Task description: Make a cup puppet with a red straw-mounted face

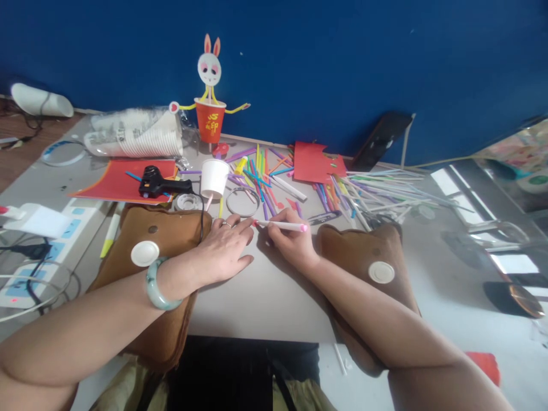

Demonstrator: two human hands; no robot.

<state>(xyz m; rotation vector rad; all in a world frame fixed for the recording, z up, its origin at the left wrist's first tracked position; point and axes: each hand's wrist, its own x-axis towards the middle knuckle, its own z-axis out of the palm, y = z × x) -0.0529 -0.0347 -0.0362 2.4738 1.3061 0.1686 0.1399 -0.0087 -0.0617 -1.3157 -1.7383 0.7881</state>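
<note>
Between thumb and fingers, my right hand (293,237) grips a slim white marker pen (287,226) with a pink end, its tip pointing left. My left hand (229,248) lies on the table with fingers stretched out, a ring on one finger. Its fingertips come close to the pen tip, where a tiny red spot shows; whether they press on a small piece is too fine to tell. Just beyond stand a white paper cup (214,178) on straw-like legs and a clear tape ring (242,202).
A rabbit figure on a red cup (209,121) stands at the back. Around lie a black glue gun (160,182), stacked paper cups (137,134), coloured sticks (265,182), red paper (314,162) and a power strip (64,245). Brown cushions (171,228) (355,257) lie under the forearms.
</note>
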